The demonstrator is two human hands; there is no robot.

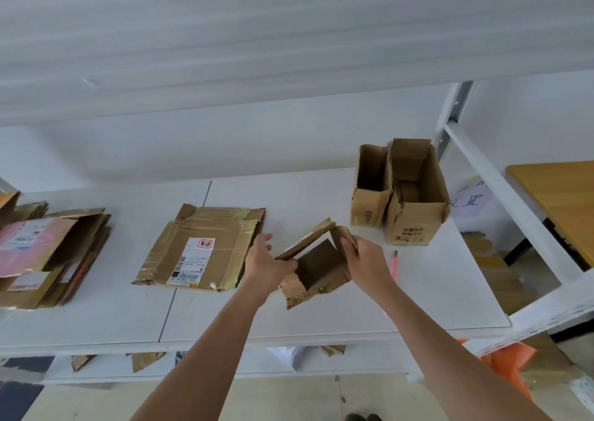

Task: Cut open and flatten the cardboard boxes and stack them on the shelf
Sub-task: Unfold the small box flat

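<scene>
1. The left hand (268,261) pinches the left edge of a small, torn brown cardboard box (316,268), thumb on the panel and the other fingers spread loose. The right hand (364,260) grips the box's upright right flap. The half-opened box is held just above the white shelf board (321,317), near its front edge.
2. Risk, as I judge it: the box is already ragged along its near edge, so pulling the panels apart unevenly could rip a flap off instead of folding it flat.
3. A pink-handled utility knife (393,263) lies on the shelf just right of the right hand. A careless sweep of the wrist could knock it off or meet the blade; whether the blade is out cannot be told.
4. To the left lies a flattened, tape-covered brown carton (205,248). Its white shipping label carries barcodes and a red-bordered stamp, too small to read.
5. Far right stand two open upright brown boxes (401,192) with Chinese print and handling symbols, which I cannot read surely.
6. At far left is the stack of flattened cartons (54,256); its pink label is illegible.
</scene>
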